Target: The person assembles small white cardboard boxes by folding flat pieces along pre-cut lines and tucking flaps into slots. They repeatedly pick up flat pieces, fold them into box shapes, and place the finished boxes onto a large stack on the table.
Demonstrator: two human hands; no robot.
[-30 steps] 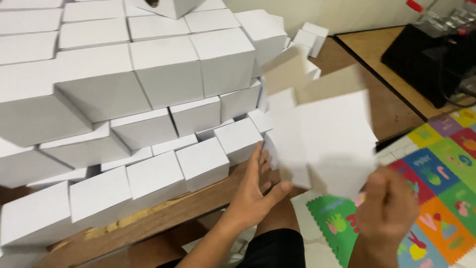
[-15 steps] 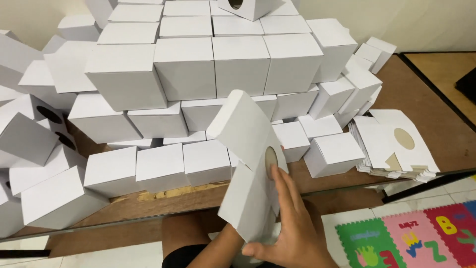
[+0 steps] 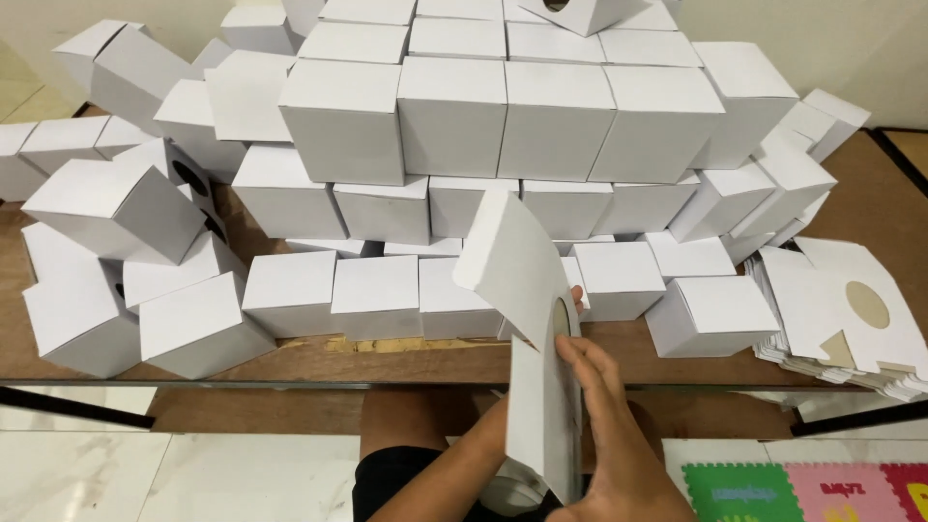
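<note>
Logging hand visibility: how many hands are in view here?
2. The right hand lies on the near face of the half-folded carton, bottom centre. The left hand is mostly hidden behind it, only fingertips showing at the edge.

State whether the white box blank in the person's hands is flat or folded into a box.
Partly folded: the white box blank bends between the hands, not yet a closed cube.

Brown wooden table (image 3: 416, 362), pale marble floor (image 3: 174, 474), colourful foam mat (image 3: 802, 488), cream wall (image 3: 831, 39) behind
</note>
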